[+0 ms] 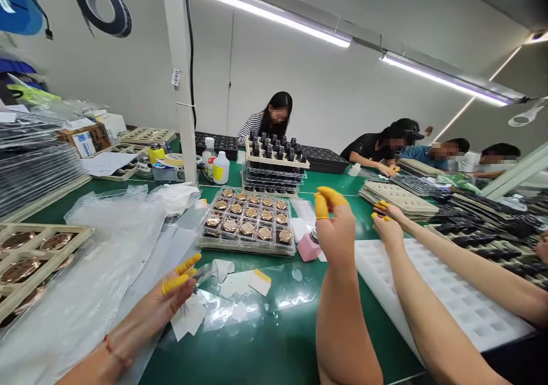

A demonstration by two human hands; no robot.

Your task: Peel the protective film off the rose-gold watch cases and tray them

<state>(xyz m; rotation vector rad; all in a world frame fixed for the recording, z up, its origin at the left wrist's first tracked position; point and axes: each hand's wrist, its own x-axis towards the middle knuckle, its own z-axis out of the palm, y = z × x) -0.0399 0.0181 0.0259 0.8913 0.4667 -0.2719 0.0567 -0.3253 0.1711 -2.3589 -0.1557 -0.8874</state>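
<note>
Left hand (176,291), lower left, apparently grasping clear piece (204,274); right hand (337,222) curled, grip unclear; central tray (246,249) seems largely filled, remainder unclear.

A single camera, worn on the head, looks forward and down across a green bench (274,362). The wearer's left hand (165,302) and right hand (336,225) enter from the lower edge, their forearms close to the lens. A tray (246,249) lies a little farther out, near mid-view, seen obliquely from above. The wide view reaches past it to a person (252,125) across the bench, the wall (317,82) and an overhead light (274,15), which slants down to the right. A co-worker's arms (423,305) cut in from the right, also near.
</note>
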